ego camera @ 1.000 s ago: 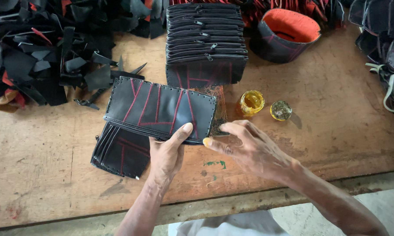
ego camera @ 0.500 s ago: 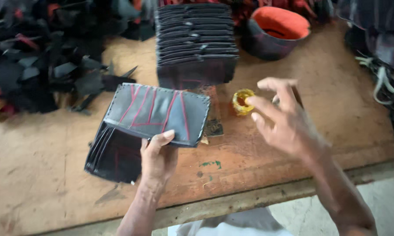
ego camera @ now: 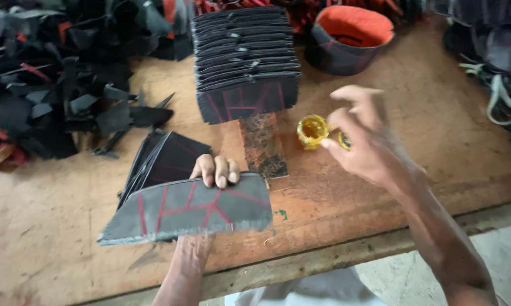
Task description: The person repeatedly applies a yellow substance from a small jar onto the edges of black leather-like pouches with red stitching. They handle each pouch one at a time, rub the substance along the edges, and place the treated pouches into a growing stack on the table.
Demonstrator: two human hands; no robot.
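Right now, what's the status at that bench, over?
Left hand grips a grey panel with red lines, tilted up. Right hand hovers at the small yellow pot. Nothing between them.

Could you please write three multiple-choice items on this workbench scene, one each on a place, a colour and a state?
1. Where does the small yellow pot stand?
A. On the pile of scraps
B. On the table, right of the dark strip
C. Inside the round cap

2. What colour are the lines on the grey panel?
A. Red
B. White
C. Green

3. How is the panel held?
A. Flat under both palms
B. Lifted by the left hand, fingers over its top edge
C. Pinched by the right hand

Answers: 1 B, the pot sits on the bare table beside the dark strip. 2 A, red lines branch across the grey face. 3 B, the left hand curls over the top edge, while the right hand hovers by the pot.
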